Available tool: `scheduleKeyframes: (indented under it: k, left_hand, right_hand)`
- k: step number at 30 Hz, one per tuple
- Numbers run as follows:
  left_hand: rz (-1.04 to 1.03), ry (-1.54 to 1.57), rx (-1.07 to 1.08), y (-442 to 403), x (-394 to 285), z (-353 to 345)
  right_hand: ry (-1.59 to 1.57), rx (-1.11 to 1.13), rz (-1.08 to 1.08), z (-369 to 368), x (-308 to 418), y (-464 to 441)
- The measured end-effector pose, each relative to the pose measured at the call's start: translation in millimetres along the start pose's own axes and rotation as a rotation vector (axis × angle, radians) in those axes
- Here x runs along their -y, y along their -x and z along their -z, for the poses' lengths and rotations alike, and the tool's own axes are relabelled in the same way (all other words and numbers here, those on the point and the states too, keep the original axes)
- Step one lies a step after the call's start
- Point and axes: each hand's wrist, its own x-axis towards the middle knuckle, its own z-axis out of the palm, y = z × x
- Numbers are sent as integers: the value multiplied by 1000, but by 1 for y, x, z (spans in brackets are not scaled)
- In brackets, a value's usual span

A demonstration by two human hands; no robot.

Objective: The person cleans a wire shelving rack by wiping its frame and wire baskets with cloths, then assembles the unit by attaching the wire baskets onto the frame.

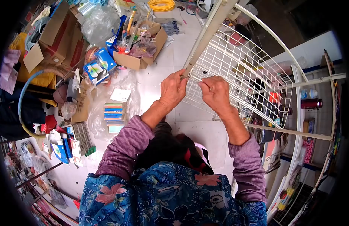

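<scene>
A white wire basket hangs at an angle against a pale metal rack post. My left hand is closed at the lower end of that post, its thumb and fingers pressed against it beside the basket's near corner. Just to the right, my right hand is held in a pinch in front of the basket's near edge. A ring shows on one of its fingers. Whatever sits between those fingertips is hidden or too small to name.
Rack rails and shelves with goods stand on the right. An open carton of mixed items, blue-and-white boxes, a stack of thin packets in clear plastic and a hoop are on the left. Yellow cable lies coiled ahead.
</scene>
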Motion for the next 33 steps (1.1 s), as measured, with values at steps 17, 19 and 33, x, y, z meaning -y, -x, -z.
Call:
scheduleKeyframes:
  k: [17,19,33]
  left_hand:
    - [-52,45,-18,0,-3,0]
    - [-86,45,-21,-2,-1,1]
    - [-11,45,58,-6,2,2]
  right_hand:
    - [-20,-66,-189,-18,-1,5]
    - [-59,-12,-107,-19,-6,7]
    - [-34,-22,-37,-6,7,-2]
